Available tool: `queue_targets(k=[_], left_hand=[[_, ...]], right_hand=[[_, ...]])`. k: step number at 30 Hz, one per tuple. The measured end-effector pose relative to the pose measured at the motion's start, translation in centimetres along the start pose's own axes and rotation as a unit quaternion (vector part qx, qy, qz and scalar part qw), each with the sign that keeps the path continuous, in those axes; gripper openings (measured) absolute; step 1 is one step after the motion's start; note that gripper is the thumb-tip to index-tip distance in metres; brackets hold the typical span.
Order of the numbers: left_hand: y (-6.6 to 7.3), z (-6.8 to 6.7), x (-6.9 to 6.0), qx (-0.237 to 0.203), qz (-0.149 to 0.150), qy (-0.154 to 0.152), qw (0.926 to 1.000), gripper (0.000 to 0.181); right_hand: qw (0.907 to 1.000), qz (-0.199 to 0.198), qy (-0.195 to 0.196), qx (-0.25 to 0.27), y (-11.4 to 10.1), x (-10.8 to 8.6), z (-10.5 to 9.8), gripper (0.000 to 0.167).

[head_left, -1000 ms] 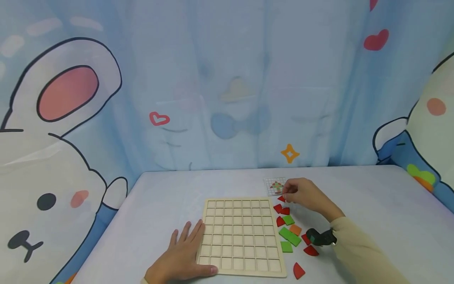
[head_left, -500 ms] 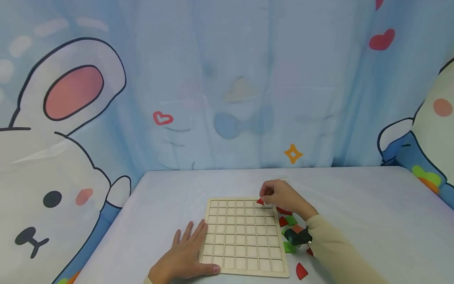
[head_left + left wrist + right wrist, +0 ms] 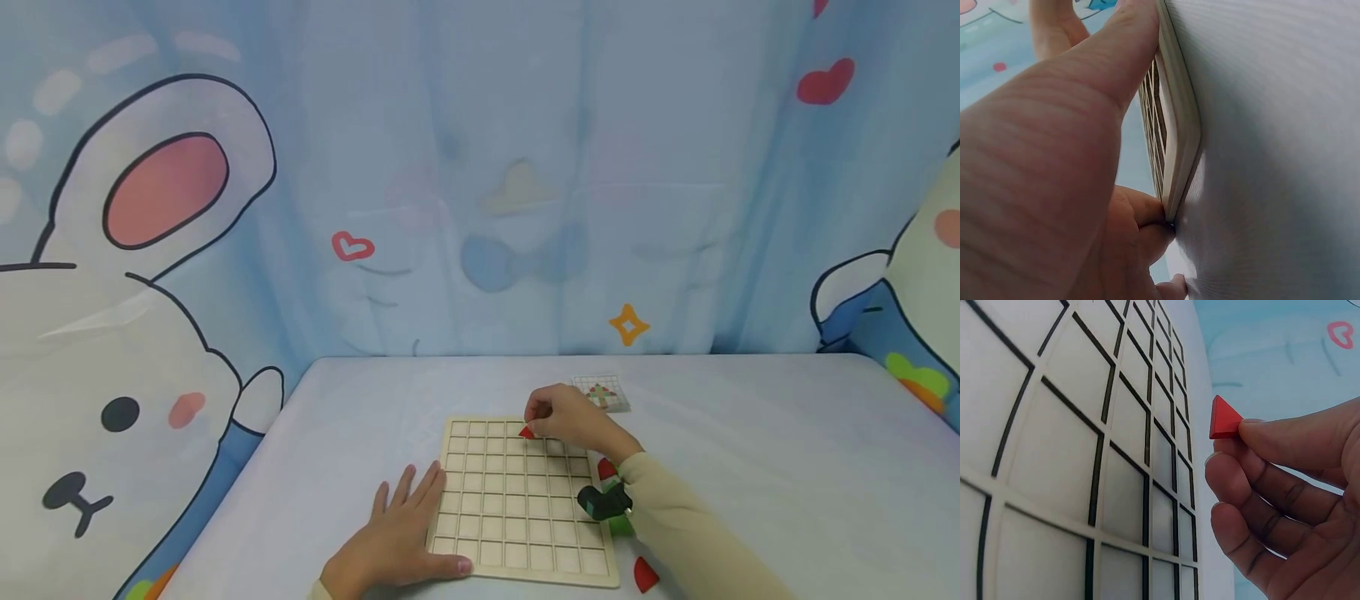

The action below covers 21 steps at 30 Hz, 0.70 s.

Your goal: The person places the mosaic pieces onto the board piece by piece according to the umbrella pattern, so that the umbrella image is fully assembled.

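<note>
Presenting a flat, evenly red face with pointed corners and a narrow side edge, the triangular piece [image 3: 1225,419] is located over the far rows of the grid board [image 3: 516,530], at twelve o'clock from the board's centre; whether it touches the board cannot be determined. The board is pale wood, squarish, divided into cells by narrow raised strips, and lies flat on the white-covered bench [image 3: 757,450]. Taken from the board's centre: at one o'clock, a card [image 3: 602,393] printed with a small coloured pattern on a grid; at two o'clock, a red piece [image 3: 606,468], partly covered; between three and four o'clock, a green piece [image 3: 621,527], partly hidden by the cream sleeve [image 3: 697,533]; at four o'clock, a red sector [image 3: 646,575] lying on the bench. Beyond the bench hangs a light-blue curtain [image 3: 420,108] bearing an orange star [image 3: 628,335] and, toward nine o'clock in the head view, a large white cartoon animal [image 3: 67,350]. The right hand [image 3: 572,417] reaches in from four o'clock, a dark device [image 3: 603,502] at its wrist; thumb and forefinger pinch the triangular piece, the remaining fingers curled beneath. The left hand [image 3: 397,537] lies at the board's nine o'clock edge, fingers straight and spread, thumb on the near rim toward seven o'clock.
</note>
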<state>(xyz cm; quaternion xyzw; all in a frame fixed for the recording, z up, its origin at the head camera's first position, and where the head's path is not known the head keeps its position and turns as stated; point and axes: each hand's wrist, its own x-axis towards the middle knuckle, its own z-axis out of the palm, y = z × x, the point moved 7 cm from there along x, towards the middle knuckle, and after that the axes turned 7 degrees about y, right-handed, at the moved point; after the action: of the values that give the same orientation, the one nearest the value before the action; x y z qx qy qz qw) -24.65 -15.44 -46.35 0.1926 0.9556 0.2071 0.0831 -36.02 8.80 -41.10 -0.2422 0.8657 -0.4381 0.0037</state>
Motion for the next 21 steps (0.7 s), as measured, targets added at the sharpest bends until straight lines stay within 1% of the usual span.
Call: queue_targets(k=[8, 12, 16, 21], left_hand=[[0.3, -0.2, 0.1, 0.002, 0.005, 0.001, 1.0, 0.124], [0.2, -0.2, 0.0, 0.005, 0.003, 0.001, 1.0, 0.123], [0.3, -0.2, -0.1, 0.004, 0.006, 0.004, 1.0, 0.122], [0.4, -0.3, -0.1, -0.001, 0.007, 0.003, 1.0, 0.122]], right_hand=[[0.9999, -0.006, -0.011, -0.001, -0.5, 0.7, 1.0, 0.01], [0.9998, -0.011, -0.015, -0.01, -0.4, 1.0, 1.6, 0.013], [0.9995, -0.018, -0.019, -0.019, -0.4, 1.1, 2.1, 0.013], [0.9992, -0.009, -0.024, -0.03, -0.3, 1.0, 2.5, 0.013]])
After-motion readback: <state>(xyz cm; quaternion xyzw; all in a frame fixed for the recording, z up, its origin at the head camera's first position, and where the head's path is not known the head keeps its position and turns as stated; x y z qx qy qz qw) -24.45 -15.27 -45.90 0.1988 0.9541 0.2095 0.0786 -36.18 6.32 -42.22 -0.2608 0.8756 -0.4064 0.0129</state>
